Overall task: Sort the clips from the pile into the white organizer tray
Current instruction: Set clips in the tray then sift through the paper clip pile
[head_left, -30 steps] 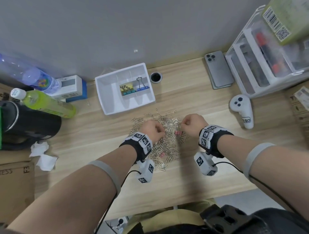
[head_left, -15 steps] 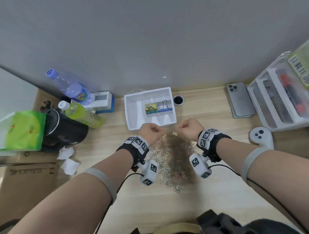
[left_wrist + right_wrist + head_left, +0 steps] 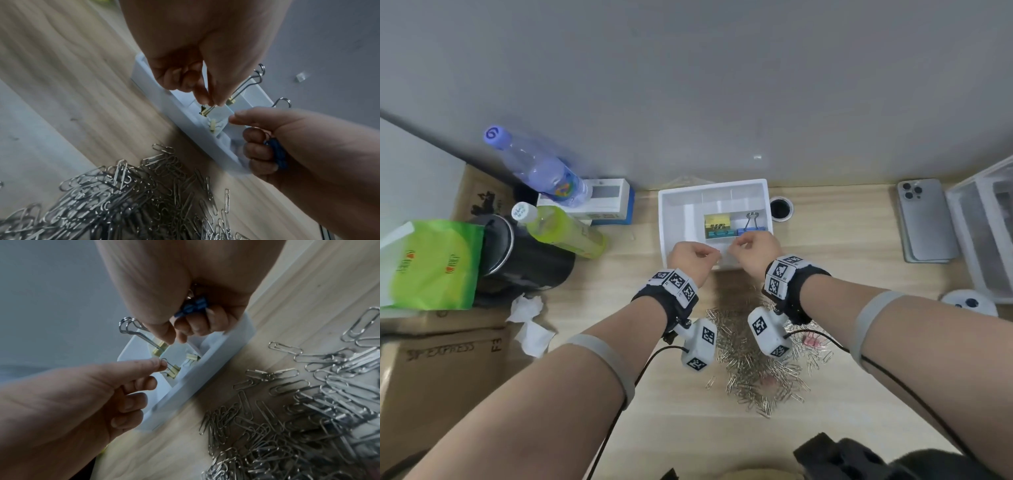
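Observation:
The white organizer tray (image 3: 679, 219) stands at the back of the desk with larger yellow, teal and blue binder clips (image 3: 717, 224) in its middle compartments. Both hands hover over its near edge. My left hand (image 3: 717, 255) pinches a small yellow binder clip (image 3: 205, 111) by its wire handle, just above a front compartment. A second small yellow clip (image 3: 193, 357) lies in that compartment. My right hand (image 3: 734, 245) keeps a blue binder clip (image 3: 193, 306) under its curled fingers, thumb and forefinger close together. The pile of silver paper clips (image 3: 753, 363) lies below my wrists.
Bottles (image 3: 561, 228), a black pot (image 3: 517, 253) and a green packet (image 3: 431, 263) crowd the left. A phone (image 3: 924, 219), a white drawer unit (image 3: 983, 226) and a controller (image 3: 969, 303) sit right. A pink clip (image 3: 813, 341) lies at the pile's right edge.
Both hands have left the pile and moved up to the tray's near edge, carrying the clips. The head view has tilted up towards the wall.

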`<state>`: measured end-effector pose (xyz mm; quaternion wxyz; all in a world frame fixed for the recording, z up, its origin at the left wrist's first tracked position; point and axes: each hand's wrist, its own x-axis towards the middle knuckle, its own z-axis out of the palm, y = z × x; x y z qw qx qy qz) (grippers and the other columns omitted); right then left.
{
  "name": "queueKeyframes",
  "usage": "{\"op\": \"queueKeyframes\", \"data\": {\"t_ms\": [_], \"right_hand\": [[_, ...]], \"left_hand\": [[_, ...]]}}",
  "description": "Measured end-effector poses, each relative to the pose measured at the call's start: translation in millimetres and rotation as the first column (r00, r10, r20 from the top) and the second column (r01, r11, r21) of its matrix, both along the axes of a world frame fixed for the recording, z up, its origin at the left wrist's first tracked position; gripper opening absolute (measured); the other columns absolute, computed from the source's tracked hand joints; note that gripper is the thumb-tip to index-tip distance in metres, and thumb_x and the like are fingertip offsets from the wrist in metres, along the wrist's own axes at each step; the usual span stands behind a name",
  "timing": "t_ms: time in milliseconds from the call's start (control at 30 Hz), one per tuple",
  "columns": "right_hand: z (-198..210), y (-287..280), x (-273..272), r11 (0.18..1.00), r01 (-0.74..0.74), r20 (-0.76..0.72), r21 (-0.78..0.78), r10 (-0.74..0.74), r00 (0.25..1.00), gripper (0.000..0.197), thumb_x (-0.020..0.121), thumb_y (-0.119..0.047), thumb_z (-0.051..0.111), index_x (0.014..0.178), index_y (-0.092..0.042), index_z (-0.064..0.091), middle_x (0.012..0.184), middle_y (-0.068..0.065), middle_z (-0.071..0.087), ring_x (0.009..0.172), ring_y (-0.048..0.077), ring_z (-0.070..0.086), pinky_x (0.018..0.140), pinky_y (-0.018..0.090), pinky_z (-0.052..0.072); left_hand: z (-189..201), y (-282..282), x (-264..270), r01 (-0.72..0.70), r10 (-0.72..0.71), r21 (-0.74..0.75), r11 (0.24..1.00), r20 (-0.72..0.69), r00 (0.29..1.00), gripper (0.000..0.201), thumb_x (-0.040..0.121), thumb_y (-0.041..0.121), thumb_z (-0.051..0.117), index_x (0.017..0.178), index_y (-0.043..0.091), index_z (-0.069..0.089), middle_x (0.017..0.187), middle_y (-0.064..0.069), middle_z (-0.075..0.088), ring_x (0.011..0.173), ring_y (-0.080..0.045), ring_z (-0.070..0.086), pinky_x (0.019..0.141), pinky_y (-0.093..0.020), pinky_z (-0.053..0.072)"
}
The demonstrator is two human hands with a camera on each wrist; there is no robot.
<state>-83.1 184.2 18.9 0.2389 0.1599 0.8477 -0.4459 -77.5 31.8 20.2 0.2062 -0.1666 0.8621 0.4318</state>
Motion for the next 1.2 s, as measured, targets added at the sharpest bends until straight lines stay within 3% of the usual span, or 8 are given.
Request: {"op": "queueKeyframes", "data": {"t_ms": [133,300,367,500,667,833,1067,1200], "right_hand": [[4,8,-6,0.997,0.028,-0.046,0.065,-0.025,0.999,0.017,0.085,-0.023,0.058,0.086,-0.010,0.069,0.074,-0.003,0.063,0.075,0.020,0.060,0.066,0.025,0.043],[10,7,-5,0.987,-0.147,-0.001,0.066,0.148,0.989,0.008,0.079,-0.012,0.063,0.084,-0.018,0.063,0.081,-0.007,0.059,0.076,0.014,0.058,0.058,0.020,0.041],[12,6,-3,0.969,-0.229,-0.014,0.097,0.231,0.973,0.013,0.081,-0.008,0.061,0.084,-0.021,0.061,0.084,-0.007,0.058,0.084,0.017,0.058,0.066,0.022,0.044],[19,5,-4,0.864,-0.399,-0.027,0.307,0.427,0.904,0.026,0.083,-0.002,0.058,0.108,-0.011,0.061,0.114,0.008,0.056,0.105,0.027,0.057,0.093,0.035,0.048],[22,4,1,0.756,-0.505,0.035,0.416,0.541,0.840,0.038,0.075,0.010,0.056,0.109,-0.007,0.060,0.122,0.012,0.048,0.109,0.031,0.055,0.095,0.039,0.049],[22,8,13,0.748,-0.522,-0.004,0.410,0.574,0.819,0.037,0.076,0.007,0.053,0.109,-0.006,0.064,0.124,0.011,0.049,0.117,0.029,0.050,0.101,0.037,0.045],[31,33,41,0.837,-0.415,-0.039,0.357,0.457,0.888,0.037,0.084,-0.003,0.054,0.119,-0.015,0.060,0.123,0.005,0.053,0.110,0.024,0.055,0.092,0.034,0.048],[28,63,67,0.837,-0.429,0.115,0.339,0.416,0.902,0.027,0.084,-0.016,0.059,0.110,-0.017,0.062,0.111,0.004,0.062,0.098,0.024,0.061,0.088,0.035,0.053]], "left_hand": [[-4,3,-7,-0.020,0.021,-0.005,1.000,0.009,1.000,0.023,0.086,0.031,0.062,0.097,0.017,0.077,0.086,-0.007,0.074,0.080,-0.022,0.066,0.076,-0.030,0.055],[-2,5,-10,-0.024,0.024,-0.026,0.999,-0.007,1.000,0.019,0.086,0.024,0.059,0.078,0.017,0.075,0.063,0.000,0.066,0.064,-0.019,0.058,0.064,-0.026,0.050],[-3,5,-8,-0.023,0.023,-0.031,0.999,-0.006,1.000,0.018,0.084,0.022,0.059,0.076,0.017,0.075,0.063,-0.001,0.066,0.066,-0.020,0.060,0.066,-0.028,0.052],[-1,0,2,-0.023,0.023,-0.010,1.000,-0.010,1.000,0.016,0.084,0.019,0.061,0.076,0.015,0.074,0.066,-0.002,0.067,0.069,-0.021,0.063,0.067,-0.027,0.052],[4,-11,13,-0.027,0.027,-0.004,1.000,0.027,0.999,0.017,0.084,0.015,0.061,0.072,0.010,0.071,0.067,-0.005,0.066,0.065,-0.019,0.057,0.065,-0.023,0.047],[7,-21,29,-0.002,0.003,-0.027,1.000,0.041,0.999,0.025,0.078,0.021,0.058,0.067,0.000,0.068,0.061,-0.009,0.051,0.059,-0.018,0.042,0.059,-0.027,0.038],[14,-20,55,0.150,-0.139,-0.054,0.987,0.170,0.976,0.017,0.087,0.020,0.062,0.079,0.008,0.072,0.075,-0.008,0.067,0.058,-0.014,0.052,0.052,-0.020,0.042],[14,-9,79,0.319,-0.291,-0.056,0.946,0.285,0.913,0.009,0.085,0.018,0.068,0.084,0.010,0.072,0.077,0.000,0.066,0.069,-0.012,0.058,0.055,-0.019,0.044]]}}
